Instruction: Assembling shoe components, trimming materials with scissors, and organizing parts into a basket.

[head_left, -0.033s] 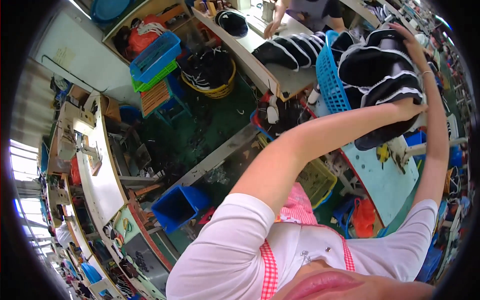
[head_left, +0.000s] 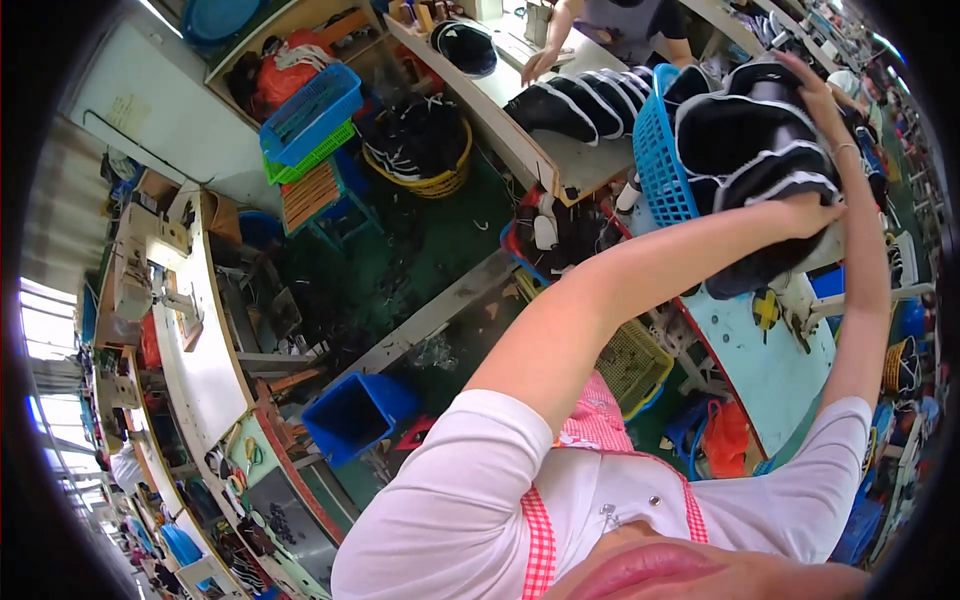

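Observation:
A stack of black shoe uppers [head_left: 745,135] with white edging is held between my two hands at the upper right, over the blue plastic basket [head_left: 662,160]. My left hand [head_left: 815,213] is closed on the near, lower end of the stack, its fingers partly hidden. Farther off, my right hand [head_left: 815,88] grips the far side, fingers over the upper edge. More black uppers show inside the basket, behind the stack. Left of the basket, a row of similar uppers [head_left: 580,105] lies on the workbench [head_left: 590,165].
A co-worker's hand [head_left: 540,66] rests at the bench beyond the row. Below the stack is a pale table [head_left: 760,350] with yellow-handled snips [head_left: 767,310]. A yellow basket [head_left: 425,182] full of uppers and a blue bin [head_left: 355,415] stand on the floor. Sewing machines line the left.
Both hands and the stack have shifted slightly left, toward the basket. The co-worker's hand has moved a little left and nearer.

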### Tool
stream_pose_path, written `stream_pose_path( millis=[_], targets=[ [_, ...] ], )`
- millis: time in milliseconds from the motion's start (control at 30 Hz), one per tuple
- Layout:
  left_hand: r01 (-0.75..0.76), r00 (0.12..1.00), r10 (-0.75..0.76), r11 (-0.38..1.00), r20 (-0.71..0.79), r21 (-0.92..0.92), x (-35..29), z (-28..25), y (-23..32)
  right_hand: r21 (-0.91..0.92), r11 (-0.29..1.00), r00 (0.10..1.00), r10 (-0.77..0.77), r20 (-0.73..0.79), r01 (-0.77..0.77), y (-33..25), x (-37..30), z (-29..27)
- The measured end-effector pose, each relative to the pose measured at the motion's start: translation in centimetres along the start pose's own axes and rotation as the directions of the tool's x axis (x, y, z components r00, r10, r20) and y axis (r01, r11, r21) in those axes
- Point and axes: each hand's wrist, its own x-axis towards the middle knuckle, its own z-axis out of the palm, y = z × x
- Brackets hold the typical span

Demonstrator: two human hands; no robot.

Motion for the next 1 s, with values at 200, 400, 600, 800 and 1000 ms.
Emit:
stream_pose_path(
  millis=[200, 400, 600, 800, 1000],
  targets=[
    [-0.156, 0.905, -0.224, 0.616, 0.361, 0.772, -1.9, -3.1, -6.1, 0.282, 0.784, 0.834, 0.517, 0.195, -0.552, 8.2, -4.1, 11.4],
    [-0.465, 0.876, 0.264, 0.681, 0.403, 0.566, -3.8, -5.1, -8.7, 0.128, 0.818, 0.828, 0.550, 0.108, -0.560, 10.2, -3.7, 10.0],
    [-0.313, 0.929, 0.319, 0.948, 0.189, -0.062, -19.9, -14.0, -10.8, 0.027, 0.873, 0.873, 0.485, 0.061, -0.487, 7.1, -2.8, 7.9],
    [0.569, 0.819, -0.503, 0.775, -0.275, 0.277, -45.2, -17.9, -29.2, -0.132, 0.900, 0.888, 0.432, 0.158, -0.415, -5.4, 2.8, 3.5],
    [0.892, 0.416, -0.905, 0.388, -0.087, 0.232, -62.8, -17.5, -35.0, 0.043, 0.863, 0.718, 0.391, 0.576, -0.504, -26.6, 9.7, 20.9]
  ],
)
